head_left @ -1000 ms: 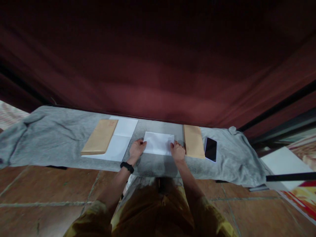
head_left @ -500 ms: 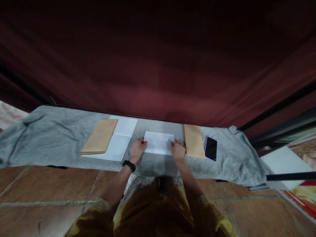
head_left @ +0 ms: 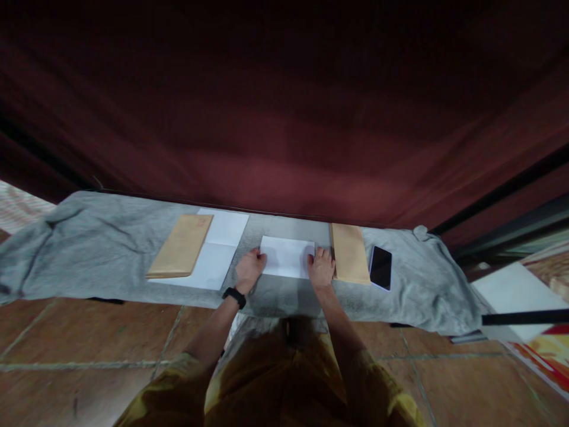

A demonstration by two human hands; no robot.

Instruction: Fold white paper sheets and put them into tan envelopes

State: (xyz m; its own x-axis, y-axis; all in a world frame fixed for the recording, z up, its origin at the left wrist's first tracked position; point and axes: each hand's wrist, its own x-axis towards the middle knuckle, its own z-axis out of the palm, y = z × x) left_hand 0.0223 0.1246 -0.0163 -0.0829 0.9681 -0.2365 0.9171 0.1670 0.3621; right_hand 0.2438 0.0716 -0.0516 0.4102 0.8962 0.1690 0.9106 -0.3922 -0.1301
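A white sheet of paper point(head_left: 287, 257) lies crosswise on the grey cloth, between my two hands. My left hand point(head_left: 250, 267), with a black band at the wrist, pinches the paper's left edge. At the right edge, my right hand point(head_left: 320, 268) rests with its thumb on the paper and its fingers spread on the cloth. Close to those fingers is a stack of brown envelopes point(head_left: 350, 254). To the left, another stack of brown envelopes point(head_left: 181, 245) partly covers white sheets point(head_left: 214, 264) that show a crease.
A phone point(head_left: 381, 268) with a dark screen lies right of the right-hand envelopes. Grey cloth point(head_left: 102, 255) covers the narrow table. A dark red curtain point(head_left: 275, 178) hangs behind it. White board or paper point(head_left: 515, 296) is at the far right, beyond a black bar.
The fingers of my right hand have uncurled and spread out beside the paper's right edge. My left hand keeps its pinch, and the paper has hardly moved.
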